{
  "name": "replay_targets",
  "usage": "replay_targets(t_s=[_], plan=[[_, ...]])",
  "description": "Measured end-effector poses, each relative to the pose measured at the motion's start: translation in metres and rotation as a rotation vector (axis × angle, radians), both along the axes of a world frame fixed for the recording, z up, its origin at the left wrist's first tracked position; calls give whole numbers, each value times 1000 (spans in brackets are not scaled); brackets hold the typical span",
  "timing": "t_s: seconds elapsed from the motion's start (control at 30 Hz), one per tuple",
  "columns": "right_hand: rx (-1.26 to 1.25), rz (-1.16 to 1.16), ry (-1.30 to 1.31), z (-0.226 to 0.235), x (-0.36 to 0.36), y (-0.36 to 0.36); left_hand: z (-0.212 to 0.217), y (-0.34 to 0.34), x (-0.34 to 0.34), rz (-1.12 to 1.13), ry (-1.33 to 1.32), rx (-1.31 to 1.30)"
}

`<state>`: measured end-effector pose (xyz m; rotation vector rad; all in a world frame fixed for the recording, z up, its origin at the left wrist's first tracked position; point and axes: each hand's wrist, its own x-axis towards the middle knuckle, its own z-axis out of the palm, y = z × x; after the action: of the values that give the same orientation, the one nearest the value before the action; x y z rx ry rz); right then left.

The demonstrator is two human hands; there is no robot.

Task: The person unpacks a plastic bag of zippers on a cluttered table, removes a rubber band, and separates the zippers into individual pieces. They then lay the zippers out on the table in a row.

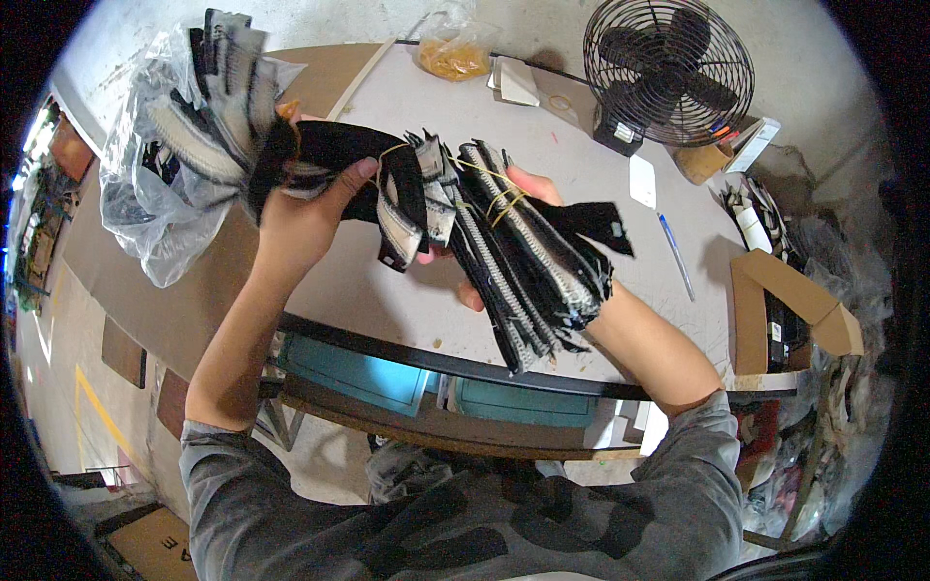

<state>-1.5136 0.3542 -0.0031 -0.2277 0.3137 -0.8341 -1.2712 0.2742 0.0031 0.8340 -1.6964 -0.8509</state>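
Note:
My left hand is closed around a fanned-out bundle of black and white fabric strips, its thumb pressed on a black folded part. My right hand grips a second strip bundle, which lies across the palm and hides most of it; fingertips show on both sides. Thin yellow rubber bands go round this second bundle. Between the hands, the ends of the two bundles come close together; whether they touch I cannot tell. Both are held above the table.
The pale table has a dark front edge. A clear plastic bag is at the left, and a bag of yellow rubber bands at the back. A black fan, a blue pen and an open cardboard box stand or lie right.

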Motion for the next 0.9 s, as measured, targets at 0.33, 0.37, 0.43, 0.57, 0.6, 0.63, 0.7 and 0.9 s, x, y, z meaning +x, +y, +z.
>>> replay_targets(t_s=[0.33, 0.37, 0.43, 0.57, 0.6, 0.63, 0.7, 0.9], plan=[[-131, 89, -123, -17, 6, 5, -26, -51, 19, 388, -436, -488], [-140, 26, -91, -20, 0, 4, -14, -42, 18, 283, -376, -444], [-145, -118, -3, -21, -13, 3, -11, -43, 15, 217, -285, -445], [-425, -268, -3, 5, -31, 13, -18, -65, 34, 283, -203, -417], [-470, -302, 41, 19, -38, 14, -12, -66, 36, 197, -144, -276], [-405, -471, 274, 29, -43, 11, -8, -65, 40, 128, -77, -125], [-378, -647, 833, 47, -46, 20, 3, -50, 33, -13, 168, 213], [-526, -761, 1395, 16, -66, -9, 11, -29, 22, -756, 528, 671]])
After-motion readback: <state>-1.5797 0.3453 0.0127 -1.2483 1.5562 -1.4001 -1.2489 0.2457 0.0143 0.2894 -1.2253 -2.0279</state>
